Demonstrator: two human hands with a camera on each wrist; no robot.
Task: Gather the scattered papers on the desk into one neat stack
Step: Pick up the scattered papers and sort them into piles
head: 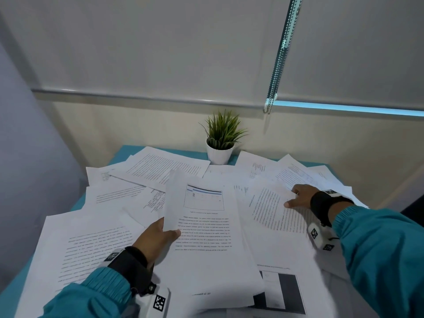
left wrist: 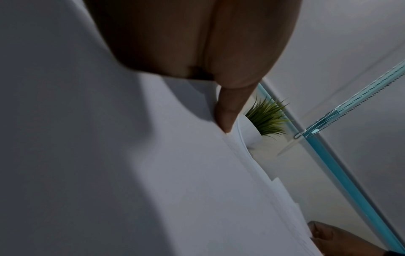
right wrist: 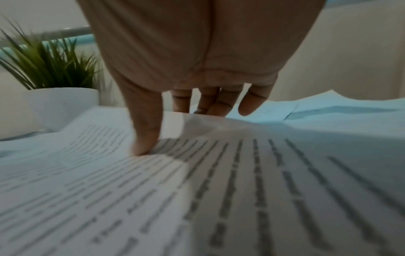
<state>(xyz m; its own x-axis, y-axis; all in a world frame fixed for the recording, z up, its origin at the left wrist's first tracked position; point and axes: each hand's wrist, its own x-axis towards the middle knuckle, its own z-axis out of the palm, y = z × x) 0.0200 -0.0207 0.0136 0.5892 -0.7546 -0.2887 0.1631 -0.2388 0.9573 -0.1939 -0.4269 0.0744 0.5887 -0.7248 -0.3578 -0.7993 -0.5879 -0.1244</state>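
A grey roller blind (head: 160, 42) hangs drawn, a thin strip of blue daylight (head: 344, 107) beneath it; a potted plant (head: 221, 138) stands at the far edge of the teal bench (head: 124, 152), against a cream wall (head: 137, 125).

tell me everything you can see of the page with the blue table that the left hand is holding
White printed page: a blue-banded table at the top, a caption, then a block of text. It lies mid-desk on the other papers, its left edge curled up and pinched by the left hand. The left wrist view shows several sheet edges there.
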